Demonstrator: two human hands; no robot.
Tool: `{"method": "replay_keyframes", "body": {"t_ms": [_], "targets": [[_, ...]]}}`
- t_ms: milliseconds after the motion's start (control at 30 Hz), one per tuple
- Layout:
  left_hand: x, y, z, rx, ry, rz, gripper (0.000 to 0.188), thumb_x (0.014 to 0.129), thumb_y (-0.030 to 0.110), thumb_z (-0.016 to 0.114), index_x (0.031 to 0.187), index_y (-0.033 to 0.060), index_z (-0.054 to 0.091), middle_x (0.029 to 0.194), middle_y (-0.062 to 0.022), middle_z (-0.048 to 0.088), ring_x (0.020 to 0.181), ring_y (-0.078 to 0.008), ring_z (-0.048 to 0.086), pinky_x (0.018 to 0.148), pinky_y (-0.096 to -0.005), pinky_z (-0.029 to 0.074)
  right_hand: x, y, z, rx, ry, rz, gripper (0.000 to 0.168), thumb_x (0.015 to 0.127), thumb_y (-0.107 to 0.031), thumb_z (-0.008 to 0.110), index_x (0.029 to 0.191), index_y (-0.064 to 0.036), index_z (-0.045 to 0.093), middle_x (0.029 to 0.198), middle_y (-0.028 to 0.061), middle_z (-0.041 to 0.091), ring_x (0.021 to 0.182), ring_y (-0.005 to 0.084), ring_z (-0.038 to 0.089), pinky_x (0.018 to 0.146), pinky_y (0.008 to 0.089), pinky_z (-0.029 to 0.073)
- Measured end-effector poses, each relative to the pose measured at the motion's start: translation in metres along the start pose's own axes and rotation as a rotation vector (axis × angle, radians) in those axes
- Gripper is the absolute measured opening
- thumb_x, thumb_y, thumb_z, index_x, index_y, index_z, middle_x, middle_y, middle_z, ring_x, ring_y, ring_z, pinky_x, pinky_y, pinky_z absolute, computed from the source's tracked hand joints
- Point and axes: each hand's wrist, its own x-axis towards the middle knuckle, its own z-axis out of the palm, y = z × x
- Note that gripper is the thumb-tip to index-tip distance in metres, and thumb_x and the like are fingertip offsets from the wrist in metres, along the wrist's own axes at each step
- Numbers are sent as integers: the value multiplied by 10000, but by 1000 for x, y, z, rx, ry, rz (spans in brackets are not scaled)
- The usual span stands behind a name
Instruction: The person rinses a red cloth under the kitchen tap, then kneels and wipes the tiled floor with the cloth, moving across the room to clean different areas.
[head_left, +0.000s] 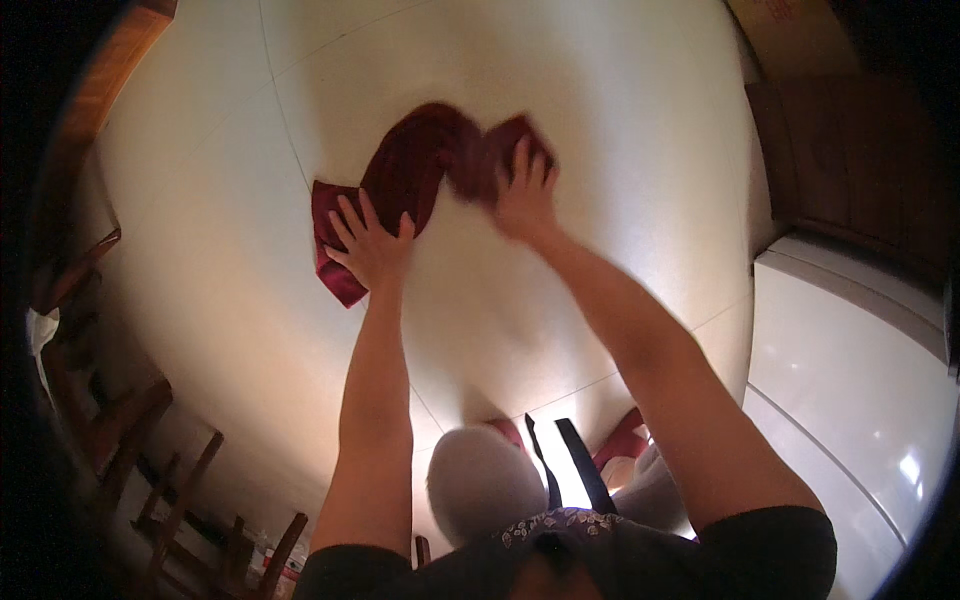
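Note:
A dark red cloth (409, 161) lies in an arch on the pale tiled floor. My left hand (371, 244) rests flat with spread fingers on its left end, near a shinier red corner. On the cloth's right end, which is blurred, lies my right hand (527, 187), palm down with the fingers partly spread. Whether either hand grips the fabric cannot be told; both look laid on top of it. My bent knee shows below, between my forearms.
Wooden chair legs (191, 495) stand at the lower left, and a wooden furniture edge (112, 82) at the upper left. A dark wooden panel (847, 157) and a glossy white surface (832, 390) line the right side.

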Motion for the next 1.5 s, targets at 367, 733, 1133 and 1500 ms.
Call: {"method": "replay_keyframes", "body": {"t_ms": [367, 733, 1133, 1500], "targets": [[4, -2, 4, -25, -178, 77, 964, 812, 565, 645, 1562, 301, 101, 1639, -24, 57, 1496, -289, 71, 1118, -662, 159, -166, -28, 1, 75, -368, -429, 782, 799, -541, 641, 1479, -247, 392, 1584, 233, 129, 1413, 467, 199, 1126, 625, 177], [-12, -7, 26, -102, -194, 202, 1192, 662, 692, 704, 1565, 186, 113, 1625, -141, 43, 1485, -387, 21, 1048, -763, 142, -16, 198, -38, 242, -426, 358, 1316, 664, -845, 597, 1553, -134, -63, 1542, 353, -118, 1397, 605, 36, 1100, 658, 210], [-168, 190, -46, -273, -533, 1175, 906, 719, 627, 681, 1498, 339, 317, 1585, -18, 258, 1458, -267, 232, 1137, -658, 162, -41, 323, -7, 210, 101, 1066, 1127, 803, -819, 430, 1555, -122, -38, 1575, 284, -103, 1461, 461, -30, 1156, 601, -5], [31, 106, -87, -75, 18, 29, 868, 829, 622, 588, 1529, 228, 259, 1615, -79, 163, 1477, -317, 153, 1122, -648, 157, 165, 158, -99, 190, 449, 148, 828, 892, -611, 510, 1512, -112, 281, 1568, 216, 199, 1420, 424, 225, 1153, 605, 115]]}}
